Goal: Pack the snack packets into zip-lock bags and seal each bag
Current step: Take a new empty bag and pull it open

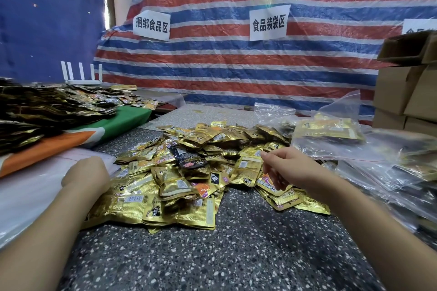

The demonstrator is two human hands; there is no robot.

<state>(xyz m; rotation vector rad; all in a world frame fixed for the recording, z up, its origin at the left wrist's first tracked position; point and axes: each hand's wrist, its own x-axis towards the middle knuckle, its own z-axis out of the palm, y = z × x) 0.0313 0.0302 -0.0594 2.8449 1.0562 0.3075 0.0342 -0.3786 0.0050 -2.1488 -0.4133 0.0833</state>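
Note:
A heap of gold snack packets (189, 168), with one black packet (189, 158) among them, lies on the speckled table (236, 255). My left hand (86, 176) sits at the heap's left edge, beside a stack of clear plastic sheets or bags (30, 191); its fingers are turned down out of sight. My right hand (290, 168) hovers over the heap's right side with loosely curled fingers and holds nothing. A filled zip-lock bag (331, 132) lies behind my right hand. More filled bags (406, 172) are piled at the right.
A second heap of packets (47, 106) rests on a green and orange cloth (125, 120) at the left, with a white router (81, 78) behind it. Cardboard boxes (406, 92) stand at the right. A striped tarp (236, 66) with paper signs forms the back wall.

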